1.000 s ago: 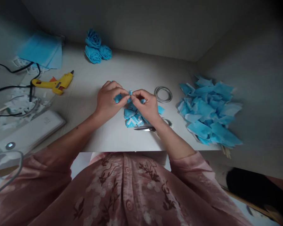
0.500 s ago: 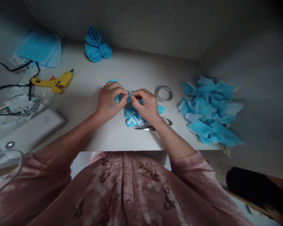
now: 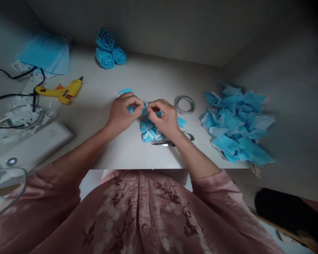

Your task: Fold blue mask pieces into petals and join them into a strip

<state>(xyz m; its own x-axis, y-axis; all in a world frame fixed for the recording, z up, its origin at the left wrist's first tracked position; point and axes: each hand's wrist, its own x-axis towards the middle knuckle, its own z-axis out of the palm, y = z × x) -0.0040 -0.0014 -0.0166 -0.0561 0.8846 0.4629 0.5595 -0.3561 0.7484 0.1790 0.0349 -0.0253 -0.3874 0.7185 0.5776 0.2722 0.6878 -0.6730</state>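
Between my two hands is a small piece of blue fabric (image 3: 145,105), pinched by the fingertips from both sides. My left hand (image 3: 124,111) grips its left side with thumb and forefinger; my right hand (image 3: 163,114) pinches the right side. Under and between the hands lie several blue cut pieces (image 3: 148,132), some with white strips, partly hidden by my right hand. One more blue piece (image 3: 125,91) lies just beyond my left hand. Below my right wrist rest scissors (image 3: 164,143), their handles partly covered by the forearm.
A roll of tape (image 3: 184,104) lies right of my hands, near a heap of blue fabric pieces (image 3: 235,123). Three blue fabric roses (image 3: 106,58) sit at the back. Leftward are a yellow glue gun (image 3: 69,92), blue face masks (image 3: 43,53), white scraps and a power bank (image 3: 37,144).
Both hands keep their pinch on the blue fabric piece in almost the same place. The whole view has shifted very slightly.
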